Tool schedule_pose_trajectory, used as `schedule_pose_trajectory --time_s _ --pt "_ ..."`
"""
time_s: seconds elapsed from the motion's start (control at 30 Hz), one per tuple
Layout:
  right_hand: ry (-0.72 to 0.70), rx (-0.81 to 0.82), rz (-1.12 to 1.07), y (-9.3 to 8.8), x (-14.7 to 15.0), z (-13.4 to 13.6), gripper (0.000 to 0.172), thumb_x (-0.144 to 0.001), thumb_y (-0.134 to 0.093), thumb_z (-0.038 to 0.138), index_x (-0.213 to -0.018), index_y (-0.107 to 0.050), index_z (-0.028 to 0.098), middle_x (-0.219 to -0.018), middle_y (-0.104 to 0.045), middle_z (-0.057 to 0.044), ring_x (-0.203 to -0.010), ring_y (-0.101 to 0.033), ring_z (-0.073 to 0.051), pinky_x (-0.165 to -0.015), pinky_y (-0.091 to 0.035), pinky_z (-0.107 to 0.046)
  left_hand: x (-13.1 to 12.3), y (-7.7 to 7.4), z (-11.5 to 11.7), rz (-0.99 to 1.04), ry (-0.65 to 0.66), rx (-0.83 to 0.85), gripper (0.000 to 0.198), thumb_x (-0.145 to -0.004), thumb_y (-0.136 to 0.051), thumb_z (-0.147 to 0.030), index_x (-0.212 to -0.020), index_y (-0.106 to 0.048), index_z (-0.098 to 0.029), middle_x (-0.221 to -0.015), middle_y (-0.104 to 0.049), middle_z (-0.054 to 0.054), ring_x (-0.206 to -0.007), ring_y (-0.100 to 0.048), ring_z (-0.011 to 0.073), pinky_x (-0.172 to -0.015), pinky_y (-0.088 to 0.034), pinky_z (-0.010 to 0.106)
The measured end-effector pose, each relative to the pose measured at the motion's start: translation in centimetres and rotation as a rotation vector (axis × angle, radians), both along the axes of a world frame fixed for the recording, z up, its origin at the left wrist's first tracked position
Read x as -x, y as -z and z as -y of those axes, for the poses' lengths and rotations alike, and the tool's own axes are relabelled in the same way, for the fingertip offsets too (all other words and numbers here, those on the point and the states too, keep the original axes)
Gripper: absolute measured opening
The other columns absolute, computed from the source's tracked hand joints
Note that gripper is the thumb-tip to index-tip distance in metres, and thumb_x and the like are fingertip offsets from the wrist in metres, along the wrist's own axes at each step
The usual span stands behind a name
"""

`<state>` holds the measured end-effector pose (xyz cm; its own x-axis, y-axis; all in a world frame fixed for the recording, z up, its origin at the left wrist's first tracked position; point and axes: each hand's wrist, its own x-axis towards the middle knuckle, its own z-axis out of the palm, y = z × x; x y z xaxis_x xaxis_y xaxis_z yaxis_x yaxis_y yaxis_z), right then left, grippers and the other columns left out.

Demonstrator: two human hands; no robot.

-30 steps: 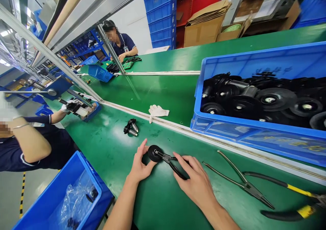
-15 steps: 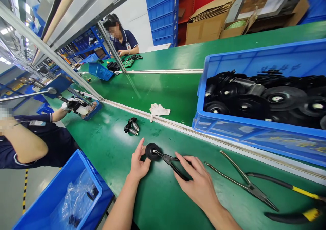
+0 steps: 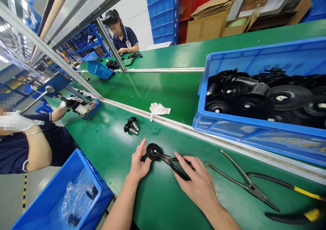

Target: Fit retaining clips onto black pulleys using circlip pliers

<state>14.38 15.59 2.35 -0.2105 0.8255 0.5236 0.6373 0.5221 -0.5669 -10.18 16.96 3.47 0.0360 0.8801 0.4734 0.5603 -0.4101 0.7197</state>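
Low in the middle of the view, my left hand (image 3: 139,162) grips a round black disc part (image 3: 150,151) by its left edge, between fingers and thumb. My right hand (image 3: 195,175) is closed around the black handles of small pliers (image 3: 166,159). Their tips touch the pale centre of the disc. Beyond my hands, a couple of black parts with grey cylinders (image 3: 131,125) lie on the green table (image 3: 158,203). Long-nosed metal pliers (image 3: 252,188) rest to the right of my right hand.
Yellow-and-black-handled pliers (image 3: 300,192) lie far right. A blue crate (image 3: 254,121) of black discs stands behind them. A white glove (image 3: 160,109) lies by the metal rail. Another blue bin (image 3: 88,189) is at lower left. One person works at a press (image 3: 57,84), another sits across.
The person at the left has raised a gloved hand along the press lever, which is tilted lower. My hands, the disc and the pliers have barely moved.
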Motion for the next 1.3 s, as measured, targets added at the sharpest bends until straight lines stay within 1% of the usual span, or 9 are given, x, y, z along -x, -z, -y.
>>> schedule_pose_trajectory --time_s 0.23,0.37,0.5,0.6,0.7,0.87,1.03,1.17,1.3 --pt "0.015 -0.009 0.042 0.0 -0.1 0.1 0.062 -0.095 -0.065 0.018 -0.155 -0.050 0.029 -0.109 -0.063 -0.009 -0.090 -0.057 -0.023 -0.074 -0.049 -0.035 0.3 0.0 0.0 -0.018 0.004 0.014 0.077 -0.097 -0.066 -0.018 -0.165 -0.030 -0.025 -0.092 -0.080 0.003 -0.090 -0.077 0.0199 -0.108 -0.054 0.045" --pt "0.010 0.003 0.077 -0.2 -0.1 0.1 0.057 -0.096 -0.063 0.021 -0.153 -0.052 0.028 -0.107 -0.063 -0.009 -0.089 -0.058 -0.023 -0.069 -0.048 -0.033 0.4 -0.1 0.0 -0.003 0.022 0.018 0.073 -0.097 -0.067 -0.018 -0.163 -0.036 -0.026 -0.097 -0.081 0.005 -0.092 -0.077 0.0202 -0.096 -0.061 0.039" --pt "0.013 0.007 0.117 -0.4 0.1 0.3 0.056 -0.095 -0.059 0.015 -0.149 -0.055 0.028 -0.100 -0.063 -0.007 -0.086 -0.060 -0.021 -0.066 -0.045 -0.031 0.6 -0.1 0.0 -0.006 0.006 -0.050 0.063 -0.096 -0.067 -0.017 -0.156 -0.049 -0.026 -0.104 -0.081 0.008 -0.088 -0.078 0.0199 -0.086 -0.065 0.035" --pt "0.008 -0.004 0.110 -0.5 0.2 0.6 0.057 -0.093 -0.057 0.012 -0.148 -0.057 0.028 -0.095 -0.062 -0.005 -0.082 -0.060 -0.019 -0.065 -0.044 -0.030 0.8 -0.2 -0.1 -0.044 -0.021 -0.127 0.058 -0.093 -0.069 -0.015 -0.148 -0.059 -0.025 -0.103 -0.083 0.008 -0.082 -0.079 0.0198 -0.085 -0.066 0.036" --pt "0.002 -0.005 0.096 -0.5 0.2 0.8 0.058 -0.093 -0.056 0.009 -0.148 -0.057 0.028 -0.091 -0.060 -0.003 -0.077 -0.060 -0.017 -0.063 -0.042 -0.028 0.9 -0.4 -0.2 -0.071 -0.025 -0.183 0.054 -0.092 -0.070 -0.014 -0.144 -0.063 -0.024 -0.102 -0.083 0.009 -0.080 -0.080 0.0202 -0.086 -0.066 0.037" --pt "-0.015 0.005 0.102 -0.4 0.0 0.8 0.059 -0.093 -0.053 0.008 -0.148 -0.057 0.028 -0.089 -0.058 -0.003 -0.074 -0.057 -0.016 -0.058 -0.039 -0.028 0.8 -0.4 -0.6 -0.066 -0.006 -0.257 0.047 -0.092 -0.071 -0.017 -0.139 -0.067 -0.023 -0.109 -0.083 0.012 -0.091 -0.081 0.0241 -0.088 -0.066 0.040" --pt "-0.042 0.046 0.098 -0.2 -0.1 0.7 0.065 -0.090 -0.048 0.005 -0.149 -0.055 0.030 -0.091 -0.059 -0.003 -0.073 -0.057 -0.016 -0.057 -0.041 -0.026 0.9 -0.3 -0.8 -0.031 0.001 -0.276 0.046 -0.092 -0.072 -0.016 -0.137 -0.068 -0.024 -0.101 -0.084 0.008 -0.086 -0.081 0.0217 -0.088 -0.067 0.040" --pt "-0.040 0.061 0.106 -0.4 -0.1 0.6 0.068 -0.087 -0.046 0.003 -0.148 -0.056 0.030 -0.091 -0.060 -0.003 -0.074 -0.059 -0.016 -0.057 -0.043 -0.026 1.0 0.1 -0.5 -0.047 -0.045 -0.215 0.038 -0.092 -0.072 -0.019 -0.130 -0.073 -0.022 -0.107 -0.083 0.010 -0.093 -0.082 0.0246 -0.087 -0.069 0.038" --pt "-0.048 0.078 0.054 -0.8 0.2 0.9 0.060 -0.090 -0.051 0.010 -0.146 -0.058 0.030 -0.087 -0.060 -0.001 -0.069 -0.061 -0.015 -0.055 -0.042 -0.026 0.9 0.5 -0.3 0.008 -0.096 -0.186 0.043 -0.088 -0.077 -0.018 -0.131 -0.073 -0.023 -0.110 -0.082 0.011 -0.096 -0.082 0.0264 -0.085 -0.070 0.035"
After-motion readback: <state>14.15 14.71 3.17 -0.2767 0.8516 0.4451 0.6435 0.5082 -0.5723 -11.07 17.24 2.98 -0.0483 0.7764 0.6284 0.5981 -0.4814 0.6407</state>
